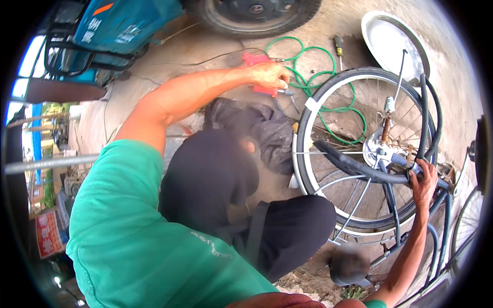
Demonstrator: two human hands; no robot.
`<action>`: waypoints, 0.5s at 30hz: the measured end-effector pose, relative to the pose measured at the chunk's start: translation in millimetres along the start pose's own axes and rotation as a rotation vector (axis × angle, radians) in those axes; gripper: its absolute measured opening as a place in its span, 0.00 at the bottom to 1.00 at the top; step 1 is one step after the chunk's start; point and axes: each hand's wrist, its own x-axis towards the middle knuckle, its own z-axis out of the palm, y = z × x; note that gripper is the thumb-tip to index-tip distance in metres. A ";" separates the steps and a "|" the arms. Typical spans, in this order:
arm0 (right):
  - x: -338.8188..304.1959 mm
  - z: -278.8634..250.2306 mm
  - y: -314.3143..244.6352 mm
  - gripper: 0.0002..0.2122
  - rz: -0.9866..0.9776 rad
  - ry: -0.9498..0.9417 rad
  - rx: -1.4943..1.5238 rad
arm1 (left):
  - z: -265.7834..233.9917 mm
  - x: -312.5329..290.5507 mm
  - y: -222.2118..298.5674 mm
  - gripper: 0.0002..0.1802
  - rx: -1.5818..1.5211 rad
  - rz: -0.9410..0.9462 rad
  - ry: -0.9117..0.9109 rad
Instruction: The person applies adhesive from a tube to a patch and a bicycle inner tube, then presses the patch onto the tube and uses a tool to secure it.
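Note:
A bicycle wheel [306, 149] with a white-sided tyre, spokes and a dark mudguard [354, 170] stands at my right. My right hand [425, 184] is closed round the dark frame tube of the bicycle beside that wheel. Stretched out over the ground, my left hand [271, 76] has its fingers curled in a pinch; what they hold, if anything, is too small to name. Beneath and around it shows a red object [264, 91], partly hidden by the hand. A green hose [354, 139] lies in loops beside it and passes behind the wheel.
A screwdriver [338, 45] with a yellow and black handle lies past the hose. Beyond the wheel sits a round metal basin [382, 31]. Crumpled dark cloth [275, 136] lies near my knees. A teal vehicle [118, 25] and a large tyre [246, 31] stand at the far side.

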 end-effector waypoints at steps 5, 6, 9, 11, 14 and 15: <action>8.1 -0.8 -8.0 0.24 0.071 -0.048 -0.019 | 2.1 113.3 -19.8 0.17 -0.014 0.089 0.226; 9.7 -4.7 -12.3 0.24 0.068 -0.052 -0.039 | 3.8 142.9 -20.1 0.18 0.022 0.136 0.282; 20.6 -8.8 -22.3 0.23 0.068 -0.100 -0.040 | 12.4 219.1 -36.2 0.21 0.116 0.262 0.414; 24.5 -14.4 -25.7 0.23 0.102 -0.152 -0.041 | 8.9 256.4 -28.0 0.23 0.170 0.306 0.436; 23.2 -14.1 -23.7 0.24 0.104 -0.180 -0.061 | -0.7 286.0 -16.2 0.20 0.415 0.243 0.294; 20.8 -17.3 -23.2 0.24 0.100 -0.193 -0.074 | 1.0 295.3 -14.7 0.18 0.476 0.255 0.258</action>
